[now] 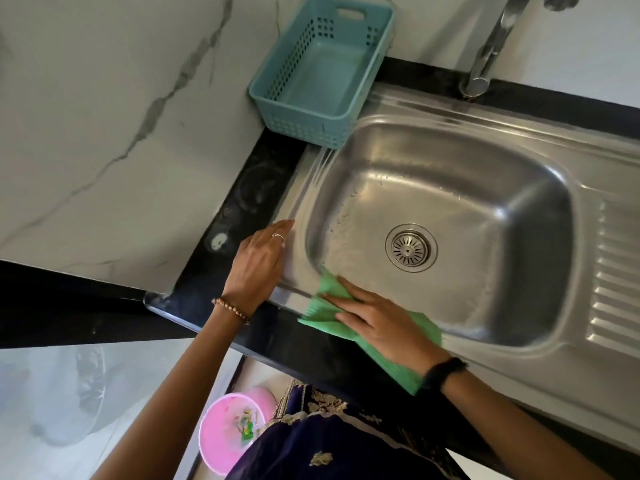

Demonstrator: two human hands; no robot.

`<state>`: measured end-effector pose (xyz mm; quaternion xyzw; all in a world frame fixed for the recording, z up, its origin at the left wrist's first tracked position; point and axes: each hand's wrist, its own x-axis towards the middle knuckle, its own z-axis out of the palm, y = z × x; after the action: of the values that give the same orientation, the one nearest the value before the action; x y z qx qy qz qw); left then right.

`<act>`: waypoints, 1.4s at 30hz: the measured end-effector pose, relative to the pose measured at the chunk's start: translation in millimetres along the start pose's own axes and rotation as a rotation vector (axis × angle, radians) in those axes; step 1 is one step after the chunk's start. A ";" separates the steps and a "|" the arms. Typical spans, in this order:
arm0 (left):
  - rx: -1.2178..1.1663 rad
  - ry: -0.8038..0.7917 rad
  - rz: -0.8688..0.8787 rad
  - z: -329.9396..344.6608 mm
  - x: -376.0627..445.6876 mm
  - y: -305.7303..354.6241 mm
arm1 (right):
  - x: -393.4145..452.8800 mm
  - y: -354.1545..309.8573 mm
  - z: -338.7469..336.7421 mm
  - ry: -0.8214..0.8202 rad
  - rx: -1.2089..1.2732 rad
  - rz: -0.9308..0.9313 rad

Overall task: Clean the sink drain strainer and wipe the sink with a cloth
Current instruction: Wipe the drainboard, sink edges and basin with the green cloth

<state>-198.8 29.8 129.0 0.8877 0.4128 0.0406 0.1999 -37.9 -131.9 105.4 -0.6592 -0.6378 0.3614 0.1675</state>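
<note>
My right hand (pixel 381 323), fingers flat, presses green cloth (pixel 384 358) on sink (pixel 485 188) near rim. Left hand (pixel 258 263) flat, holds nothing, rests on rim. Strainer (pixel 411 247) in drain.

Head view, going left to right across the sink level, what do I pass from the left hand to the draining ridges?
left hand → green cloth under the right hand → drain strainer → ridged drainboard
</note>
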 end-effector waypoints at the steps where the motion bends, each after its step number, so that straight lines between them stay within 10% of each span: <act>1: 0.001 -0.007 0.006 -0.8 3.0 0.3 | -12.2 8.8 -5.4 -0.015 0.045 0.040; 11: -0.111 -0.088 0.086 -6.1 50.1 -6.3 | 10.0 0.1 -2.7 -0.036 0.154 0.195; 16: -0.208 -0.142 0.121 -5.7 70.1 -10.8 | 92.9 -45.2 22.3 0.179 0.235 0.279; 26: -0.192 -0.094 0.208 1.5 114.5 -12.5 | 233.0 -18.7 -26.0 0.837 1.202 0.556; 35: -0.117 -0.123 0.193 12.3 131.5 -13.3 | 270.7 11.4 -47.4 0.965 0.991 0.625; 42: -0.086 -0.120 0.187 17.0 133.2 -15.3 | 296.1 42.2 -78.0 1.065 1.323 0.752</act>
<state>-118.4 133.0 95.1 0.9138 0.3132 0.0236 0.2574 24.1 166.3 52.1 -0.6720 0.1149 0.3319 0.6519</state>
